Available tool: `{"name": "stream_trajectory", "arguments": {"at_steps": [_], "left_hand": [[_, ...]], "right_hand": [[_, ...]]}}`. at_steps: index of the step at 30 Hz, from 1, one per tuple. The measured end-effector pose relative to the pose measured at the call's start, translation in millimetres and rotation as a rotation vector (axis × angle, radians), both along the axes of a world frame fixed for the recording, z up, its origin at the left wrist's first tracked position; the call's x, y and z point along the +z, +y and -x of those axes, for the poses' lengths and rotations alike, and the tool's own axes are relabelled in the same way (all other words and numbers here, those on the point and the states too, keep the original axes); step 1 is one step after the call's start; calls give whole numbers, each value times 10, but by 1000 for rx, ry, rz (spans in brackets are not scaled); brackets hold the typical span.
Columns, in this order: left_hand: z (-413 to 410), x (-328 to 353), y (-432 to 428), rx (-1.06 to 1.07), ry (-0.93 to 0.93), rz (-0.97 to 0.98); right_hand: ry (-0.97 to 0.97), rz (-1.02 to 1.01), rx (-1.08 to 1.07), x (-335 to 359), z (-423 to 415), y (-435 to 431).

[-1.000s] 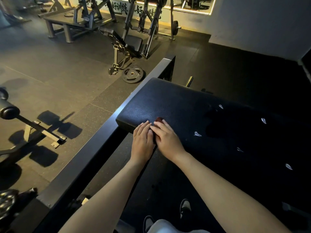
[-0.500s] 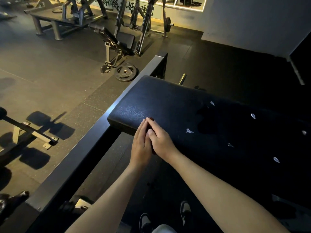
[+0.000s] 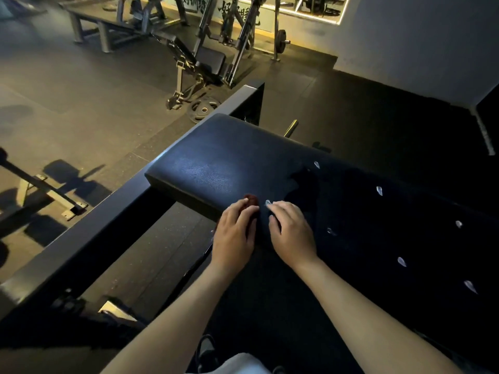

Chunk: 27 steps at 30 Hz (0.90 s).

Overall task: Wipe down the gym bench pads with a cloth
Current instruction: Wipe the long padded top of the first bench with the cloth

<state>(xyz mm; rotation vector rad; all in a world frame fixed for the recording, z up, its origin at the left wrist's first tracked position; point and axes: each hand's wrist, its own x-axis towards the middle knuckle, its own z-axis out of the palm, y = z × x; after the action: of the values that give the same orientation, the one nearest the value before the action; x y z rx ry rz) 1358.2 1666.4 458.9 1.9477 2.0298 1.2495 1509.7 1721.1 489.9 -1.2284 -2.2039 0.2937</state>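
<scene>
splitting apart now: half a second ago both hands were stacked together on the cloth at the near edge of the bench pad [image 3: 216,163]. now the left hand [image 3: 234,234] and right hand [image 3: 293,237] sit side by side with a gap between them. both have also slid along that near edge, away from the pad's left corner. the white fleck [image 3: 267,203] that was off to their right is now at the right hand's fingertips.

left hand has its fingers curled down over the dark red cloth [image 3: 251,199], which is bunched under it on the pad and pokes out past the fingertips. right hand is off the cloth, fingers bent, tips on the bare pad — can't tell if it's pinching anything, too dark.

my read: wiping is one-handed now, with the right hand likely bracing or picking at that fleck. only the near-left strip looks covered so far — the rest of the pad, with more flecks [image 3: 379,190] scattered to the right, is not yet done.
</scene>
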Motion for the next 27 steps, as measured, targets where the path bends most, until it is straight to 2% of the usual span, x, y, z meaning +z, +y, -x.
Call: {"name": "stream_trajectory", "arguments": {"at_steps": [2,3,6,9,12,17,22,27], "left_hand": [[130,11,29,88,102,-31],[195,26,49,177,89,-16],[176,57,95,385,-113,98],[-136,61,87,341,-214,65],[-478,28,-37,271,-157,33],[-277,-23,-62,194,47,6],[-169,113,146,436,-171,110],[-540,74,28,266,-56,4]], "right_hand": [[-20,-5,25,-5,-1,20],[-32,-5,35,-8,6,23],[-10,-1,65,-25,7,28],[110,69,49,-15,-41,47],[195,92,19,-12,-94,70],[115,107,88,-37,-95,70],[47,106,118,-29,-83,119],[76,98,75,13,-225,192]]}}
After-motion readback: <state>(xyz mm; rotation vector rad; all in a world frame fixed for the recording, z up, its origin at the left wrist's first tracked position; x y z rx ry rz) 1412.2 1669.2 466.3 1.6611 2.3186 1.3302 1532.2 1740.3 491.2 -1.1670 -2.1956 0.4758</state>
